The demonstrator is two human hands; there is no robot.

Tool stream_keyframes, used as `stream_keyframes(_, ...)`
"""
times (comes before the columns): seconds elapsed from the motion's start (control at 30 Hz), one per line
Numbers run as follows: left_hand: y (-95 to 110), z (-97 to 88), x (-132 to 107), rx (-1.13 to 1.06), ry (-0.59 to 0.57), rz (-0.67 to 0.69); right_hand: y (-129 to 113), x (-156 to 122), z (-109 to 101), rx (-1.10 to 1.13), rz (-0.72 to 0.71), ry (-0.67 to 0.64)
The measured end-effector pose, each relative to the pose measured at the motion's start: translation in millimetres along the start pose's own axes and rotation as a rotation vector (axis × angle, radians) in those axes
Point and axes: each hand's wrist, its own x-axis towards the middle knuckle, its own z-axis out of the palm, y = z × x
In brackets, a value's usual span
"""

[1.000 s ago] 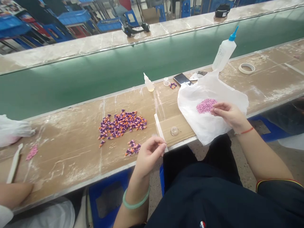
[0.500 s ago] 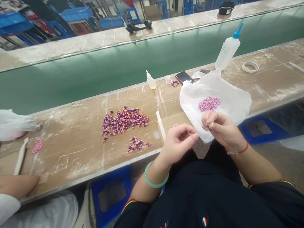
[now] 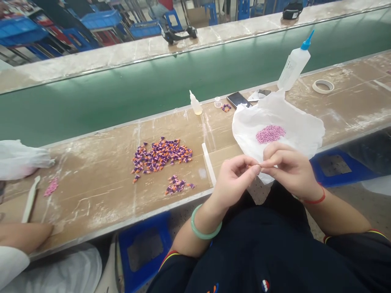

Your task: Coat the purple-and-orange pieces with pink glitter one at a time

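My left hand (image 3: 233, 179) and my right hand (image 3: 285, 167) meet fingertip to fingertip just off the near edge of the workbench (image 3: 100, 199). Both are pinched shut on a tiny orange piece (image 3: 250, 166) between them, too small to name. Right behind my hands lies a white plastic bag (image 3: 299, 122) with a small heap of pink beads (image 3: 270, 133) on it. A large pile of purple and orange pieces (image 3: 161, 156) lies to the left, with a smaller pile (image 3: 179, 185) nearer the edge.
A big glue bottle with a blue tip (image 3: 293, 63), a small dropper bottle (image 3: 195, 104), a phone (image 3: 238, 99), a tape roll (image 3: 323, 86) and a white strip (image 3: 209, 164) lie on the bench. A green conveyor belt (image 3: 122, 93) runs behind. Another person's arm (image 3: 21, 240) rests at bottom left.
My right hand left the pink beads and came down toward me. My left hand moved right from the small pile. The two now touch at the fingertips.
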Motion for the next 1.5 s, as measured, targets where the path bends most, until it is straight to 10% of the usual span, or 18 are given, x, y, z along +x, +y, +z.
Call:
stream_keyframes(0.2,-2,-1.8,-1,0.104,0.030,0.151,-2,1,1,-0.082,-0.111,-0.006)
stream_keyframes(0.5,7,-6.0,-3,0.793,0.121,0.853,-20,5,1,0.060,0.270,-0.140)
stream_keyframes(0.8,8,-24.9,-4,0.982,-0.039,0.968,-29,12,4,0.055,0.442,-0.205)
stream_keyframes(1.13,11,-51.4,-24,0.585,0.158,0.572,-17,23,14,-0.148,0.072,-0.364)
stream_keyframes(1.3,-11,-77.1,-50,0.181,0.330,0.054,16,41,25,-0.528,-0.163,-0.651)
stream_keyframes(1.5,-25,-85.4,-68,0.055,0.382,-0.174,36,62,48,-0.993,-0.172,-1.050)
